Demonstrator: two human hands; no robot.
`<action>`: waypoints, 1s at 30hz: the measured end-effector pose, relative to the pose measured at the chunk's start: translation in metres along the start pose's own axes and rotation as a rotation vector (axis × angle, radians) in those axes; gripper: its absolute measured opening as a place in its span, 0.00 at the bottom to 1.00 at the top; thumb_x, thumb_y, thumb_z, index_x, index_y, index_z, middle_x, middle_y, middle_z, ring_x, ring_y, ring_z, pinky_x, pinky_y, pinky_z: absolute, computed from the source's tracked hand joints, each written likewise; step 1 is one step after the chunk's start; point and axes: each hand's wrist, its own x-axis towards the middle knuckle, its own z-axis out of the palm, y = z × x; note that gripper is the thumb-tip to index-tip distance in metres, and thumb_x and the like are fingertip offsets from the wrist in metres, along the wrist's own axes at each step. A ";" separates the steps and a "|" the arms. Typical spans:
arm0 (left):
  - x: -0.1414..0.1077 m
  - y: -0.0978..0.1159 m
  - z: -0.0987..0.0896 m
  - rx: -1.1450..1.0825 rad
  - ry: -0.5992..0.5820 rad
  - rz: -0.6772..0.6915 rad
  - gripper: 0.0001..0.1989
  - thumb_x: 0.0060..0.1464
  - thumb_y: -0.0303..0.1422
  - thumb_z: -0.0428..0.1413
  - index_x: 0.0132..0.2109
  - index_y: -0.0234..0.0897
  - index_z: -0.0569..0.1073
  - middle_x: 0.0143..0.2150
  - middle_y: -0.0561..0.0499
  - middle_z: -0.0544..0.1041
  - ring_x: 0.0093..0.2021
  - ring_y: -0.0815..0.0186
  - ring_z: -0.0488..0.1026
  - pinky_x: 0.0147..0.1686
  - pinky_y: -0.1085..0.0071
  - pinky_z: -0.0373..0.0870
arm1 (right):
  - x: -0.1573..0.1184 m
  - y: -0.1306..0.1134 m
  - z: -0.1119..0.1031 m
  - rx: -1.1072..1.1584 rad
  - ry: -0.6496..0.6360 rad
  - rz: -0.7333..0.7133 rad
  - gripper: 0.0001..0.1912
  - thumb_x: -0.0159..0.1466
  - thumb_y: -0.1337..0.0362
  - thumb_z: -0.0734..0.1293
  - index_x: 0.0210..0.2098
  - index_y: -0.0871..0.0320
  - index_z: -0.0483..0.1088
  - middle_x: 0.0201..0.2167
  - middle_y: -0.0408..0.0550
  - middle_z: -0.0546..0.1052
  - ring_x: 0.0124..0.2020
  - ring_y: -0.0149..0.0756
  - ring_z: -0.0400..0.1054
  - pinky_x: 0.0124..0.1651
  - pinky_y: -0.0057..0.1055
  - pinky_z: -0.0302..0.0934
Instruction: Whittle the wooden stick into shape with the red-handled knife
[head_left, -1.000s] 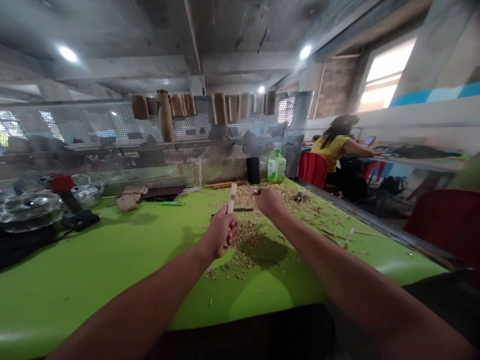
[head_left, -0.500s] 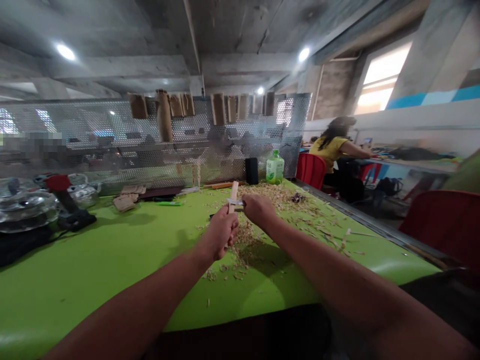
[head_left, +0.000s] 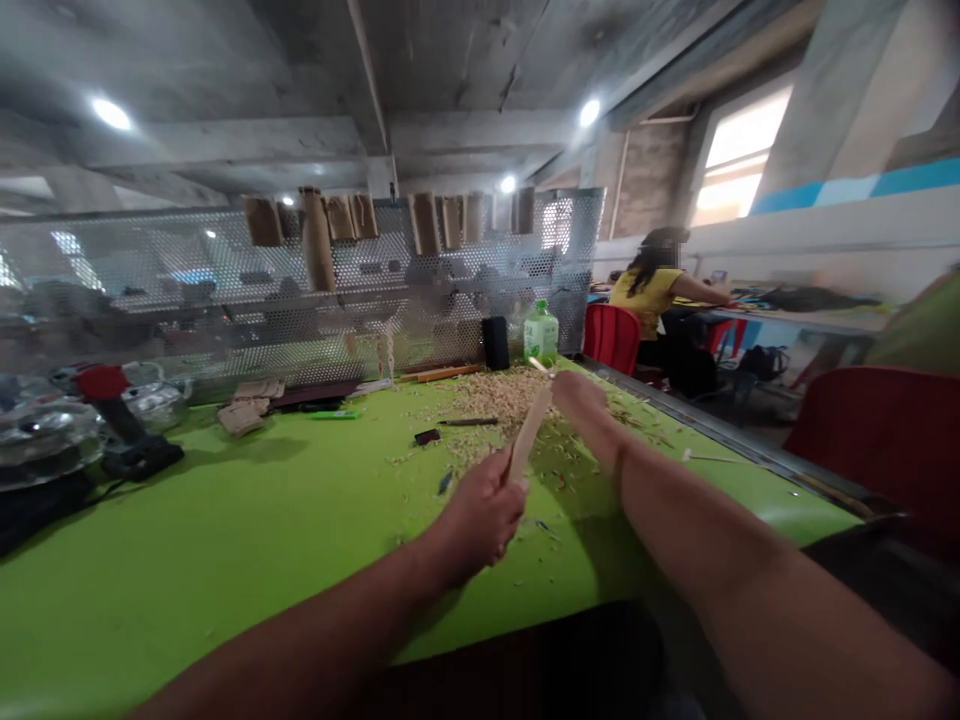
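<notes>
Grips the wooden strip (head_left: 530, 437) low in the left hand (head_left: 482, 512), tip toward one o'clock, presumably to stay clear of the pale blade (head_left: 538, 367) clutched in the right hand (head_left: 579, 400).

No legible txt: grn bottle (head_left: 541, 342) has label txt (head_left: 532, 332), too sm. & blurry.
</notes>
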 end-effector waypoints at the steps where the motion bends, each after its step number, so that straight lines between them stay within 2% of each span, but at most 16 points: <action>1: 0.002 -0.001 -0.001 -0.011 -0.012 0.004 0.24 0.59 0.32 0.53 0.62 0.37 0.63 0.21 0.62 0.63 0.14 0.76 0.54 0.13 0.79 0.51 | 0.006 0.006 -0.003 -0.019 0.001 0.033 0.17 0.67 0.66 0.61 0.44 0.68 0.79 0.40 0.69 0.80 0.43 0.52 0.76 0.41 0.36 0.63; 3: 0.010 -0.002 -0.010 -0.040 0.053 0.005 0.21 0.59 0.32 0.52 0.59 0.37 0.63 0.21 0.62 0.63 0.14 0.76 0.54 0.13 0.79 0.51 | 0.008 0.007 -0.003 -0.030 0.023 0.019 0.19 0.69 0.65 0.59 0.48 0.64 0.78 0.44 0.66 0.80 0.46 0.50 0.75 0.44 0.36 0.63; 4: 0.015 -0.002 -0.017 -0.064 0.122 0.004 0.18 0.59 0.32 0.52 0.56 0.37 0.65 0.20 0.63 0.61 0.14 0.77 0.52 0.12 0.79 0.49 | 0.005 0.001 0.000 -0.029 0.041 -0.027 0.19 0.69 0.63 0.58 0.49 0.61 0.78 0.44 0.64 0.80 0.46 0.48 0.75 0.45 0.34 0.63; 7: 0.030 -0.002 -0.036 -0.097 0.222 0.011 0.05 0.56 0.31 0.51 0.40 0.39 0.64 0.18 0.63 0.58 0.13 0.77 0.50 0.11 0.79 0.47 | -0.021 -0.030 0.016 -0.044 0.063 -0.249 0.20 0.69 0.62 0.58 0.50 0.56 0.78 0.44 0.59 0.81 0.46 0.44 0.75 0.46 0.32 0.62; 10: 0.038 -0.002 -0.042 -0.101 0.246 0.029 0.06 0.52 0.29 0.51 0.33 0.41 0.59 0.16 0.64 0.55 0.11 0.76 0.48 0.10 0.79 0.45 | -0.052 -0.055 0.027 -0.112 -0.016 -0.467 0.19 0.68 0.63 0.57 0.48 0.52 0.78 0.42 0.55 0.81 0.44 0.43 0.75 0.45 0.31 0.61; 13: 0.040 -0.003 -0.039 -0.090 0.267 0.064 0.06 0.49 0.28 0.50 0.33 0.41 0.59 0.17 0.64 0.55 0.11 0.76 0.48 0.10 0.79 0.46 | -0.072 -0.063 0.030 -0.187 -0.090 -0.579 0.18 0.69 0.62 0.57 0.44 0.53 0.78 0.40 0.54 0.82 0.41 0.42 0.75 0.43 0.31 0.61; 16: 0.041 -0.003 -0.036 -0.059 0.297 0.087 0.06 0.49 0.29 0.51 0.33 0.42 0.58 0.18 0.64 0.56 0.11 0.76 0.49 0.11 0.78 0.47 | -0.079 -0.063 0.031 -0.211 -0.088 -0.620 0.18 0.69 0.63 0.56 0.44 0.54 0.78 0.39 0.54 0.82 0.40 0.41 0.75 0.42 0.30 0.61; 22: 0.034 0.001 -0.024 0.022 0.355 0.073 0.05 0.55 0.31 0.51 0.38 0.42 0.62 0.21 0.63 0.56 0.13 0.76 0.51 0.13 0.78 0.47 | -0.069 -0.058 0.029 -0.236 -0.057 -0.642 0.16 0.69 0.64 0.57 0.43 0.55 0.77 0.38 0.55 0.81 0.40 0.42 0.75 0.40 0.31 0.60; 26: 0.025 0.006 -0.016 0.000 0.330 0.009 0.05 0.57 0.32 0.51 0.42 0.42 0.64 0.21 0.62 0.58 0.15 0.75 0.51 0.14 0.78 0.46 | -0.059 -0.054 0.029 -0.236 -0.005 -0.625 0.16 0.69 0.64 0.57 0.42 0.57 0.77 0.38 0.56 0.81 0.40 0.42 0.75 0.40 0.31 0.59; 30: 0.021 0.007 -0.017 0.001 0.302 0.004 0.07 0.58 0.32 0.52 0.45 0.41 0.66 0.22 0.61 0.58 0.16 0.75 0.51 0.15 0.77 0.47 | -0.053 -0.053 0.031 -0.214 0.017 -0.633 0.17 0.69 0.64 0.57 0.42 0.58 0.78 0.38 0.57 0.81 0.41 0.43 0.74 0.42 0.32 0.59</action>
